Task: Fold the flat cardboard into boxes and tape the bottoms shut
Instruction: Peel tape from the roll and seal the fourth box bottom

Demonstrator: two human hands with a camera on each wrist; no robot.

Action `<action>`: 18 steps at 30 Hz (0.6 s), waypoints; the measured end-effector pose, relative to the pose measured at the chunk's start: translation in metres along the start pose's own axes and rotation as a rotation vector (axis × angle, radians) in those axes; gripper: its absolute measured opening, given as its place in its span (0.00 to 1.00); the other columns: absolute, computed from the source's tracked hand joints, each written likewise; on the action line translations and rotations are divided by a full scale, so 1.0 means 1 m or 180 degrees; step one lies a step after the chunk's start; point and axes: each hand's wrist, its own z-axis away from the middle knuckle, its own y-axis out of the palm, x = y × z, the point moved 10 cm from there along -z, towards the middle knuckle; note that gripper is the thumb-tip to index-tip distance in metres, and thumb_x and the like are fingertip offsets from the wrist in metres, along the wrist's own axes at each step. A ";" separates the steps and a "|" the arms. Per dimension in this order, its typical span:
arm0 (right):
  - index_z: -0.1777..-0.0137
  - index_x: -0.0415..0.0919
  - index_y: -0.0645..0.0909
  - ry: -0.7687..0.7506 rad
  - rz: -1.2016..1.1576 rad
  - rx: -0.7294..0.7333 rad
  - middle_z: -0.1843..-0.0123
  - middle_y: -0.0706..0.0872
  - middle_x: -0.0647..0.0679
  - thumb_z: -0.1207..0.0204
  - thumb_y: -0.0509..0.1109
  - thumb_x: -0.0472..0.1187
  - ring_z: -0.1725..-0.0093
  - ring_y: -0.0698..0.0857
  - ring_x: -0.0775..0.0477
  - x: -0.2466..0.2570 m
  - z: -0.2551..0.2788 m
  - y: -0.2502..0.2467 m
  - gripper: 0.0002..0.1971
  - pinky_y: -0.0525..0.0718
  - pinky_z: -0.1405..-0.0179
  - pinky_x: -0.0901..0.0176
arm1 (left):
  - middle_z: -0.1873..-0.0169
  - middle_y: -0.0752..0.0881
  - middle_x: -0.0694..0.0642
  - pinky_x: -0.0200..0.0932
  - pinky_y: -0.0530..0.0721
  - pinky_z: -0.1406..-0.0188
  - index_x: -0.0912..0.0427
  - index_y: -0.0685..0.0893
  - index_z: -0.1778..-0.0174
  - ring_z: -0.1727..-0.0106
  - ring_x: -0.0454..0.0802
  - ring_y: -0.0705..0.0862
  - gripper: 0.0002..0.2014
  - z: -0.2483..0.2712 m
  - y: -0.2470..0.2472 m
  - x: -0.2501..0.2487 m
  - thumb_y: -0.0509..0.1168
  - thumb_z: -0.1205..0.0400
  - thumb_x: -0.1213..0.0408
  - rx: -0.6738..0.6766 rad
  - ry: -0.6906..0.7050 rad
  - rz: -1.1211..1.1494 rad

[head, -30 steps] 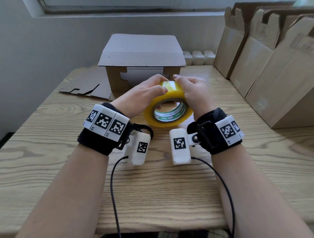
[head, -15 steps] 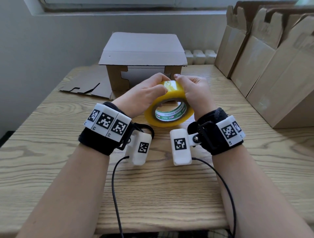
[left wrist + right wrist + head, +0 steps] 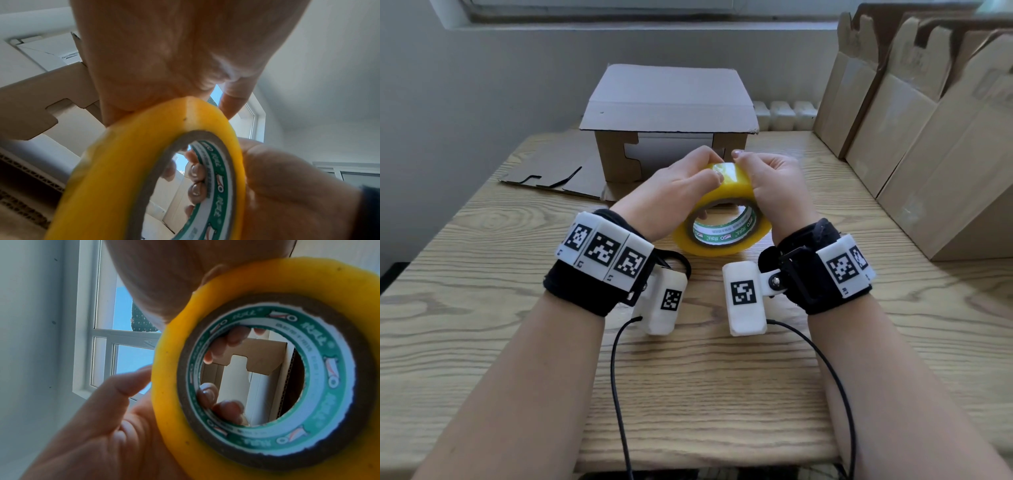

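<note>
Fingertips of both hands hidden behind tape roll [image 3: 726,209].

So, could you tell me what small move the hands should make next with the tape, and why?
Probably peel the tape's free end loose. Both hands, left hand and right hand, grip the yellow tape roll with fingertips on its top, no strip is pulled out, and the folded box behind shows no tape.

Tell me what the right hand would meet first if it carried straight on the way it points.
Probably the folded cardboard box. The right hand, gripping the yellow tape roll together with the left hand, points away from the person toward the box's open front, just behind the roll. Depth is unclear.
</note>
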 end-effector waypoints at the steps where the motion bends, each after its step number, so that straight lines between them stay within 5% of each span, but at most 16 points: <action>1: 0.72 0.41 0.79 -0.0018 0.0050 0.0014 0.75 0.73 0.47 0.18 0.70 0.41 0.71 0.72 0.47 0.001 0.000 0.001 0.19 0.72 0.63 0.49 | 0.55 0.83 0.54 0.47 0.85 0.53 0.52 0.77 0.40 0.55 0.51 0.85 0.19 0.000 -0.001 0.000 0.54 0.23 0.49 0.0001 0.0010 0.0076; 6: 0.75 0.43 0.78 -0.0031 0.0138 0.0033 0.78 0.71 0.52 0.17 0.70 0.42 0.74 0.71 0.51 0.003 0.002 0.000 0.21 0.71 0.66 0.53 | 0.54 0.82 0.59 0.41 0.85 0.60 0.58 0.78 0.40 0.59 0.50 0.84 0.20 -0.001 -0.003 -0.004 0.52 0.25 0.56 -0.0006 0.0064 0.0264; 10: 0.64 0.34 0.82 -0.0095 0.0089 0.0087 0.70 0.72 0.40 0.17 0.69 0.42 0.67 0.71 0.41 0.007 0.003 0.003 0.15 0.70 0.62 0.49 | 0.54 0.82 0.62 0.39 0.86 0.63 0.61 0.78 0.38 0.61 0.49 0.85 0.15 -0.001 -0.006 -0.005 0.53 0.18 0.62 0.0017 0.0099 0.0298; 13: 0.62 0.31 0.82 -0.0156 0.0059 0.0135 0.67 0.72 0.38 0.18 0.70 0.42 0.66 0.71 0.40 0.009 0.005 0.005 0.15 0.70 0.61 0.49 | 0.51 0.84 0.66 0.44 0.88 0.59 0.63 0.79 0.36 0.60 0.53 0.88 0.14 -0.002 -0.010 -0.002 0.52 0.13 0.70 0.0037 0.0087 0.0313; 18: 0.56 0.18 0.82 -0.0155 -0.0001 0.0147 0.64 0.75 0.37 0.19 0.72 0.42 0.64 0.73 0.40 0.011 0.006 0.005 0.21 0.72 0.61 0.48 | 0.56 0.85 0.62 0.38 0.88 0.67 0.66 0.81 0.43 0.66 0.49 0.89 0.10 -0.004 -0.014 0.002 0.54 0.11 0.70 -0.0075 0.0030 0.0654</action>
